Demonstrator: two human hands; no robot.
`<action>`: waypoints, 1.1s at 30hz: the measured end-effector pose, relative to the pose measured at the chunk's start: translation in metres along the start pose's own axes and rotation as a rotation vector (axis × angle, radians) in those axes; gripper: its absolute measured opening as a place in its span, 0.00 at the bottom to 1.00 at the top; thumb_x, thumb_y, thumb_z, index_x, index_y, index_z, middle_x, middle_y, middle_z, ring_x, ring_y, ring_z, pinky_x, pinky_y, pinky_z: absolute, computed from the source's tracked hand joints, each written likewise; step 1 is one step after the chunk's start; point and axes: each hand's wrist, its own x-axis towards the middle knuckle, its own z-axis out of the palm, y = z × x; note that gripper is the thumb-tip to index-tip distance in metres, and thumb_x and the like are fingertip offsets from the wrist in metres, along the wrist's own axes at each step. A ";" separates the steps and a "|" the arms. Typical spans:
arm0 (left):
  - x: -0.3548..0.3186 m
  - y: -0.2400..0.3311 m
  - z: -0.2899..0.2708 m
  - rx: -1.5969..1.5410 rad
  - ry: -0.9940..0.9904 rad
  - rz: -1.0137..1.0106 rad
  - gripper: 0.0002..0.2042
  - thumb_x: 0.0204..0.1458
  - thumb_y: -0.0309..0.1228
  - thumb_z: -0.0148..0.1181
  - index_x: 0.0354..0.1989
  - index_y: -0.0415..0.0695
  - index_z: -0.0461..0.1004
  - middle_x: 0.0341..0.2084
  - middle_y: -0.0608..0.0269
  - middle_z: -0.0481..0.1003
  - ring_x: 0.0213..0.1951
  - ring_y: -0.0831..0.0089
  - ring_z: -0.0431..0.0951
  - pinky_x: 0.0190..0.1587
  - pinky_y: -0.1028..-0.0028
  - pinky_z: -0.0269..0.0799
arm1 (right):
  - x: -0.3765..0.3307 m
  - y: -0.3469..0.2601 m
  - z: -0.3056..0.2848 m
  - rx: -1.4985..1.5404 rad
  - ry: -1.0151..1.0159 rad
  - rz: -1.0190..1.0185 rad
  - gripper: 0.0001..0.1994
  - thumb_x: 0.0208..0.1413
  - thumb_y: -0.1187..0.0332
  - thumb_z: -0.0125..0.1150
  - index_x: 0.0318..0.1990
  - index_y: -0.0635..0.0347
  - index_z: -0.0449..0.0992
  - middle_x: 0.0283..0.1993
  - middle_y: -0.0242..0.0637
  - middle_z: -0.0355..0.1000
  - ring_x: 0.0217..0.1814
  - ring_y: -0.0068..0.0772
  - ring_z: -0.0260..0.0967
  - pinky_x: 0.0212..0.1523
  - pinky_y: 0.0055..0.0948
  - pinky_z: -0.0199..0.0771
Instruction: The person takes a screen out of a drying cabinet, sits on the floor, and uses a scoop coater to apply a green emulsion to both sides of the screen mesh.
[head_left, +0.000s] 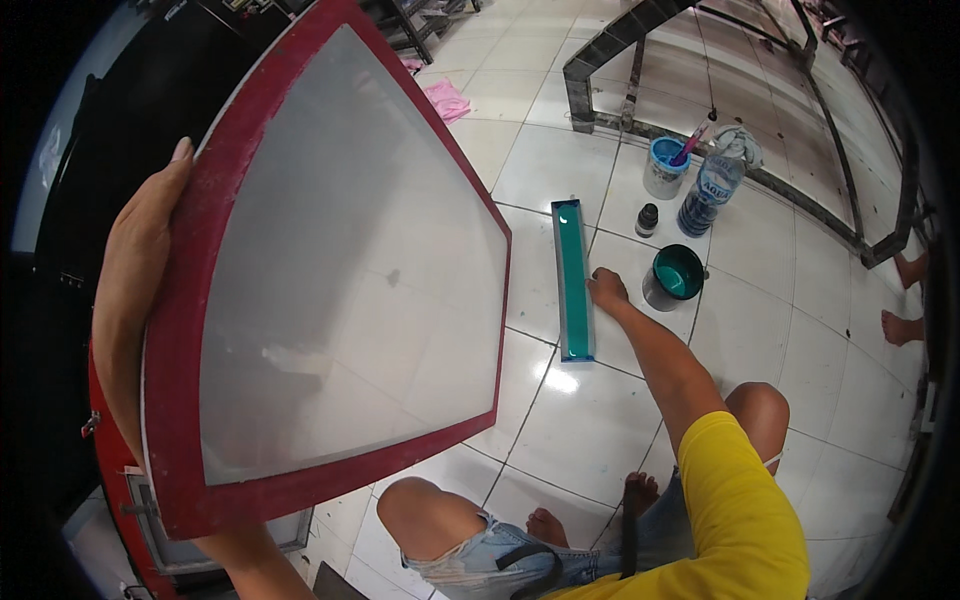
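Note:
A large screen printing frame (330, 462) with dark red edges and pale mesh stands tilted at the left. My left hand (140, 235) grips its left edge; the forearm passes partly behind the lower corner, and most of the fingers are hidden behind the frame. To the right is a long, narrow scoop coater (572, 280) filled with green liquid, low over or on the tiles. My right hand (606, 288) has its curled fingers at the coater's right long side. Just right of that hand stands a dark cup (662, 290) with green liquid inside.
Behind the cup are a small black bottle (647, 220), a plastic water bottle (710, 190) topped with a cloth, and a blue-rimmed tub (662, 180) holding a purple-handled tool. A dark metal frame (640, 125) stands beyond them. Another person's feet (900, 328) show at the far right.

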 end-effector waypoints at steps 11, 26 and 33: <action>-0.004 -0.004 0.011 0.014 0.109 -0.033 0.29 0.57 0.56 0.47 0.39 0.38 0.78 0.20 0.55 0.75 0.19 0.71 0.78 0.25 0.74 0.74 | 0.035 0.021 0.017 0.185 0.016 -0.051 0.10 0.51 0.67 0.61 0.37 0.66 0.76 0.32 0.50 0.76 0.35 0.46 0.77 0.37 0.39 0.76; 0.010 -0.029 0.000 -0.078 -0.050 -0.111 0.34 0.56 0.60 0.45 0.44 0.35 0.77 0.26 0.46 0.77 0.25 0.67 0.81 0.30 0.70 0.77 | -0.043 -0.004 0.003 0.622 -0.006 0.054 0.12 0.49 0.71 0.59 0.40 0.65 0.71 0.35 0.47 0.74 0.30 0.39 0.75 0.25 0.35 0.79; 0.026 -0.048 -0.008 -0.099 -0.072 0.005 0.27 0.57 0.53 0.48 0.40 0.38 0.77 0.26 0.57 0.75 0.26 0.76 0.76 0.33 0.76 0.70 | -0.072 -0.006 0.033 0.876 0.024 0.091 0.10 0.54 0.69 0.59 0.41 0.65 0.70 0.33 0.40 0.73 0.29 0.33 0.73 0.26 0.32 0.79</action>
